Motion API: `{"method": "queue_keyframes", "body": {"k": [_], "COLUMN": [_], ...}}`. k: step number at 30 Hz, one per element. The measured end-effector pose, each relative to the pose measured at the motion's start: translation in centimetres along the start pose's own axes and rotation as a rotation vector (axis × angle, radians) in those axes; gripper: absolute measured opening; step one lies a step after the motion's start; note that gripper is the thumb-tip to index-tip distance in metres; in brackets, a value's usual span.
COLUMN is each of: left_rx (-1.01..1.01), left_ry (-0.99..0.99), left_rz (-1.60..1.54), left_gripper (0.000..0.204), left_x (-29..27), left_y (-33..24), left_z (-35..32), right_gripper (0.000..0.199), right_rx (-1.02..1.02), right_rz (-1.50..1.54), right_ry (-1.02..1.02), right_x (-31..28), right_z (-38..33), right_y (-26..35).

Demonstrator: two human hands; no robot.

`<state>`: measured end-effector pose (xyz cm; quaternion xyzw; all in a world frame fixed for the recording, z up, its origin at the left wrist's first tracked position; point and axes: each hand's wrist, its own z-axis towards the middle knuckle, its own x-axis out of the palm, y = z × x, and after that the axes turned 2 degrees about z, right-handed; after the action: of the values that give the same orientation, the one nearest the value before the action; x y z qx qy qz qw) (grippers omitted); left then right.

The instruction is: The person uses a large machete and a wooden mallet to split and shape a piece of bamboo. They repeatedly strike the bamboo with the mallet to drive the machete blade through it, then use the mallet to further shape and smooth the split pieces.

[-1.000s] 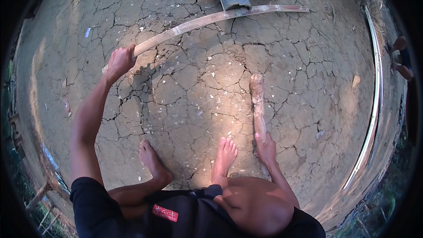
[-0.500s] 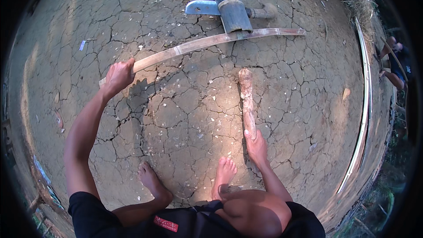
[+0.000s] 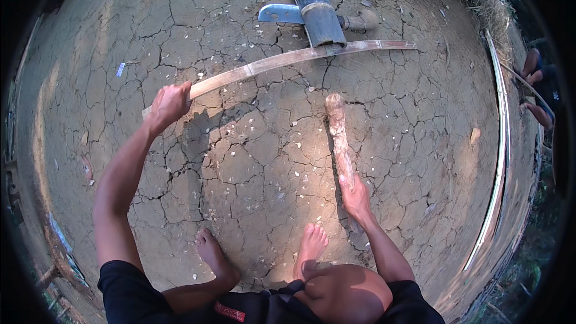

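Note:
My left hand (image 3: 171, 105) is closed around a long, curved split-bamboo strip (image 3: 276, 62) near its left end. The strip bows away to the right, passing the open near end of a dark bamboo pole (image 3: 324, 24); whether the two touch is hard to tell. Across that pole sits a machete, its metal blade (image 3: 281, 13) sticking out on the left and its wooden handle (image 3: 360, 21) on the right. In my right hand (image 3: 356, 197) is a rough wooden club (image 3: 339, 129), gripped by its narrow part, with its thick head pointing away from me.
Cracked, dry earth (image 3: 252, 162) lies around my bare feet (image 3: 312, 243). Long pale bamboo strips (image 3: 499, 144) run along the right, below a heap of dry straw (image 3: 486, 0). Another person (image 3: 540, 84) is at the far right edge. A small light scrap (image 3: 120, 69) lies on the left.
The view has shifted slightly. My right hand sits a little higher on the club, whose lower end now shows beneath it. My left hand keeps its hold on the strip.

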<state>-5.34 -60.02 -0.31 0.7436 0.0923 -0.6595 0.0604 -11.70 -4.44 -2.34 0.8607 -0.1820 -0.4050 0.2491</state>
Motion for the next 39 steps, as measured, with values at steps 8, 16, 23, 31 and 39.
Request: {"method": "queue_keyframes", "body": {"k": [8, 16, 23, 31, 39], "left_rx": [0.039, 0.000, 0.029, -0.234, -0.430], "left_ry": [0.004, 0.086, 0.138, 0.460, 1.322], "left_rz": [-0.022, -0.065, -0.189, -0.507, -0.487], "left_gripper": [0.013, 0.016, 0.056, 0.052, 0.059], "left_x": [-0.4, -1.7, -5.8, -21.3, -40.9], "left_y": [0.1, 1.0, 0.1, 3.2, 11.0], "left_z": [1.7, 2.5, 0.7, -19.7, -44.8], "right_gripper": [0.064, 0.056, 0.056, 0.067, 0.052], "right_rx": [-0.218, -0.009, 0.202, 0.710, 1.166], "right_rz": [0.000, 0.142, -0.150, -0.280, 0.547], "right_ry": [-0.191, -0.004, -0.011, 0.137, 0.015], "right_x": [0.6, -0.8, -5.6, -14.4, -10.5], "right_z": [3.1, 7.3, -5.5, -31.0, -49.8], "right_y": [3.0, 9.3, 4.8, 4.6, 22.0]}}
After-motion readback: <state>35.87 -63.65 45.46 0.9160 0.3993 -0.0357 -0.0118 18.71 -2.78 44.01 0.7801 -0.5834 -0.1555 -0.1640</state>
